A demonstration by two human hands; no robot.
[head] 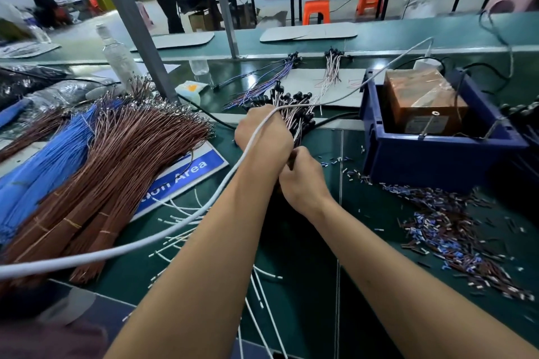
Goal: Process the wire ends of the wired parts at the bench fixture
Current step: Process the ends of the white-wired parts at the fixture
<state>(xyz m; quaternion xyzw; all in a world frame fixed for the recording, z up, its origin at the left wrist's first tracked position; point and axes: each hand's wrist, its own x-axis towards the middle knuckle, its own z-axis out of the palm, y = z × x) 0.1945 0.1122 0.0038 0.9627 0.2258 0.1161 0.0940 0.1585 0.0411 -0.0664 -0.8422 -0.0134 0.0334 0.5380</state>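
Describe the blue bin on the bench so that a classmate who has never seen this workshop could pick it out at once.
Start at the green bench and look right of the two hands, the left hand and the right hand. There stands the dark blue plastic bin, beside a scatter of cut insulation bits. Unlike anything nearby, it holds a brown box-shaped unit.

left hand [264, 137] fingers: hidden behind its back | blue sign [186, 175]: text partly covered by wires
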